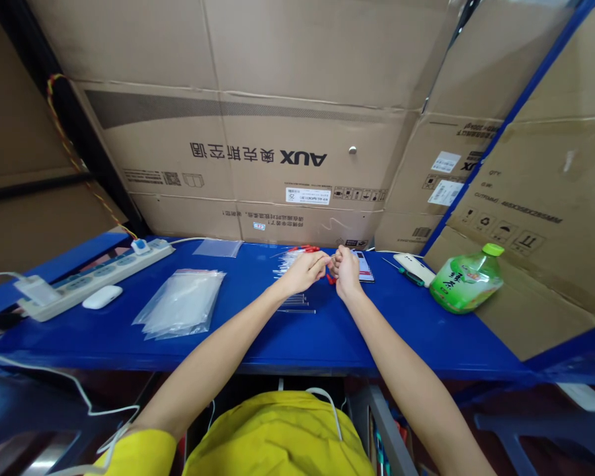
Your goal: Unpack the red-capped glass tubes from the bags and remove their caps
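My left hand and my right hand meet over the far middle of the blue table, both with fingers closed in a pinch. Between them runs something thin and tan, too small to name. Beside and behind my left hand lies a bundle of thin clear or whitish pieces with red parts. Several slim metal rods rest just below that hand. Another red piece shows under my right hand. A flat stack with a printed or screen-like top is partly hidden behind my right hand.
Clear plastic bags lie left on the blue table, another clear sheet behind. Far left are a power strip and white case. Rightward sit a green-handled tool, whitish flat object and green bottle. Cardboard walls the back.
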`<state>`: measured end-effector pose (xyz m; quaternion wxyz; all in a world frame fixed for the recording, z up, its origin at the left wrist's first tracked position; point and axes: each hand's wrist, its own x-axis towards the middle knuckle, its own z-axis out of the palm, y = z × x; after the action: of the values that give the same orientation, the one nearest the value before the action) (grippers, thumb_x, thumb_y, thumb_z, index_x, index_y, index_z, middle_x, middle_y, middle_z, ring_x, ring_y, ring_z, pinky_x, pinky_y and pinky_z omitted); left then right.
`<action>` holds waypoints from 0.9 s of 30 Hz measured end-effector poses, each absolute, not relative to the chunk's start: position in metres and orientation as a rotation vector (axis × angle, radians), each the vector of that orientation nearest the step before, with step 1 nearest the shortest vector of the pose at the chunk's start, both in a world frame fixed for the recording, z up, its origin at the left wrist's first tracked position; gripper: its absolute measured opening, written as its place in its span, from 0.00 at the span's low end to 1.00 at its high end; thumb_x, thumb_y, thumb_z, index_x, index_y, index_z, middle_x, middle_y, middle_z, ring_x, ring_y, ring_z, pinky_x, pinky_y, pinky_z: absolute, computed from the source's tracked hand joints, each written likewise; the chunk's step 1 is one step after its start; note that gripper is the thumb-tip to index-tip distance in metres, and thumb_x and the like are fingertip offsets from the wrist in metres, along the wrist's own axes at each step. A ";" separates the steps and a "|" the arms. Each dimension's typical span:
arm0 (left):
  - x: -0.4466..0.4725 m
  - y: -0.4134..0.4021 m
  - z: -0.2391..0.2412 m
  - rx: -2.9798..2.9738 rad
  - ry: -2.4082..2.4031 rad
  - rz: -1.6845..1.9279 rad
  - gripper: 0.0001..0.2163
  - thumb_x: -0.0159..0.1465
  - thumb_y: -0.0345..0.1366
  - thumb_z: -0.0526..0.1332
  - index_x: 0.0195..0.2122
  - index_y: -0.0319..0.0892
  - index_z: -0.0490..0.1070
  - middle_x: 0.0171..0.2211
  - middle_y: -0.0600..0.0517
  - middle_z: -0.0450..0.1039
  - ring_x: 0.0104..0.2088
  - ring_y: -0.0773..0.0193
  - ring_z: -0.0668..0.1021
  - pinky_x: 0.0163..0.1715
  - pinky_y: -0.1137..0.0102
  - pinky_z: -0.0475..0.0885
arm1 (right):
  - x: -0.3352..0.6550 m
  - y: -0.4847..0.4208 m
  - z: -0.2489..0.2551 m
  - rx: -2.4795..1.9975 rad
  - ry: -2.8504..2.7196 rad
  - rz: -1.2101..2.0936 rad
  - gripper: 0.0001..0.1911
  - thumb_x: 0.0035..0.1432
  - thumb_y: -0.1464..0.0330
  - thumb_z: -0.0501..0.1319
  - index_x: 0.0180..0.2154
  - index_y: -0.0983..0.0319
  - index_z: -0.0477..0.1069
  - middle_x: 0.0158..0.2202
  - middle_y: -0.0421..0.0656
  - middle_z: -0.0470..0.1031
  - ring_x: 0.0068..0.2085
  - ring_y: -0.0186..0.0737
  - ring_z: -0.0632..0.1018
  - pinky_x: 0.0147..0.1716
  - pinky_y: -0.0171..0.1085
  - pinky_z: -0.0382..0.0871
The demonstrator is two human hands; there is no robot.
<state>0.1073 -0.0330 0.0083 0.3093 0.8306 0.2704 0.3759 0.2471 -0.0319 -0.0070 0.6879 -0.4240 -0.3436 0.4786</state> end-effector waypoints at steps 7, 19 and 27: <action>0.115 -0.031 0.005 2.204 0.891 1.134 0.17 0.73 0.41 0.53 0.28 0.40 0.69 0.22 0.54 0.71 0.24 0.68 0.71 0.30 0.73 0.64 | 0.241 -0.033 -0.009 -0.977 -0.658 1.015 0.20 0.62 0.59 0.54 0.22 0.55 0.48 0.13 0.29 0.47 0.14 0.28 0.49 0.14 0.33 0.41; 0.114 -0.046 0.016 2.000 0.534 1.104 0.22 0.73 0.53 0.52 0.29 0.41 0.65 0.17 0.57 0.66 0.19 0.71 0.66 0.26 0.74 0.64 | 0.245 -0.043 0.004 -0.824 -0.861 1.233 0.26 0.63 0.49 0.53 0.21 0.56 0.46 0.15 0.31 0.45 0.17 0.31 0.47 0.15 0.31 0.48; 0.109 -0.040 0.012 1.994 0.601 1.076 0.21 0.73 0.52 0.52 0.33 0.40 0.69 0.18 0.57 0.64 0.19 0.70 0.66 0.25 0.73 0.65 | 0.247 -0.038 -0.002 -0.847 -0.931 1.029 0.25 0.65 0.51 0.52 0.22 0.55 0.46 0.16 0.31 0.45 0.17 0.31 0.49 0.16 0.33 0.47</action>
<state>0.1090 -0.0402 0.0121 0.3883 0.7840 0.2361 0.4229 0.2473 -0.0385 -0.0017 0.6873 -0.3783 -0.4159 0.4598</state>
